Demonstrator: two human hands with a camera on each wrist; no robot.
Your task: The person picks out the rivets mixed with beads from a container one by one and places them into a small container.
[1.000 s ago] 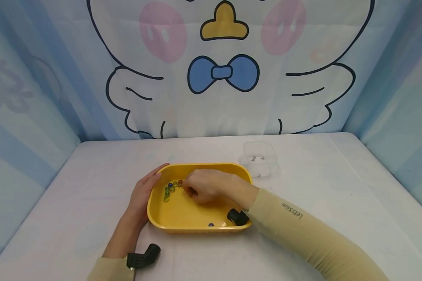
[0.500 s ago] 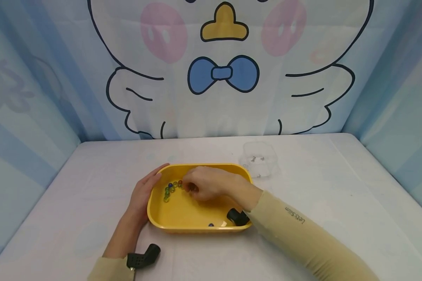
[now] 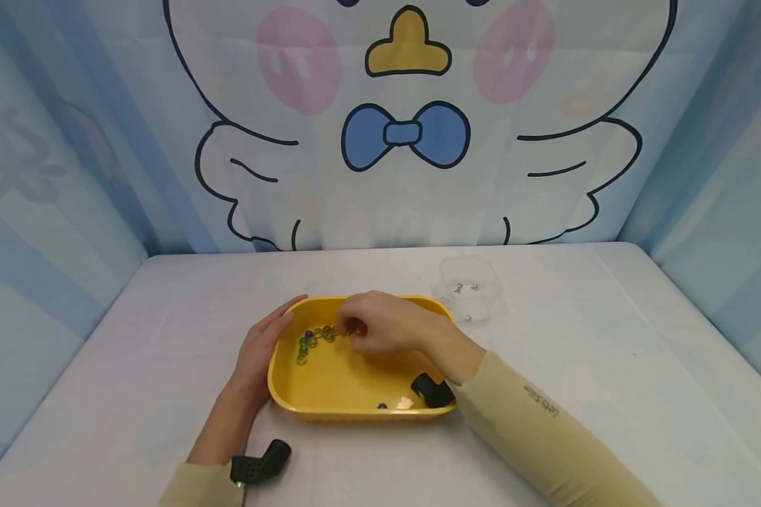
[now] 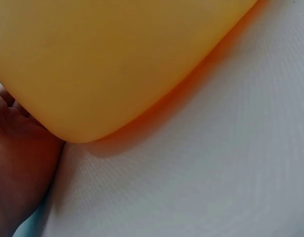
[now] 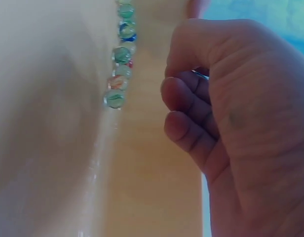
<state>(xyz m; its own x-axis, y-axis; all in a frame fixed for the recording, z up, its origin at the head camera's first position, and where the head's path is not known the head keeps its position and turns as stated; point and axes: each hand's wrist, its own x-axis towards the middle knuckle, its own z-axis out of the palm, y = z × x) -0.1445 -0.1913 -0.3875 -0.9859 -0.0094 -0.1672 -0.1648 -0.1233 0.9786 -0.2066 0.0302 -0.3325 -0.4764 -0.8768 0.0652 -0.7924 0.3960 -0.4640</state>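
A shallow yellow tray (image 3: 330,394) sits on the table in front of me. My left hand (image 3: 250,359) rests along its left end, fingers straight against the outside wall. In the left wrist view, the left hand (image 4: 21,148) shows at the tray's underside corner. Several glass marbles (image 5: 121,54) lie in a row along the far inner wall of the tray and bend down its left side. My right hand (image 3: 383,324) is over the far part of the tray, beside the row's right end. In the right wrist view, its fingers (image 5: 176,94) are curled, with nothing visible between them.
A lone dark blue marble (image 3: 382,406) lies by the tray's near wall. Behind the tray's right corner, a clear plastic box (image 3: 469,289) holds a few tiny metal pieces. A black wrist camera (image 3: 431,391) on the right arm overlaps the tray's near right corner.
My right hand has shifted slightly up and to the right, showing more of the row's right end. The left hand and tray stay in place.
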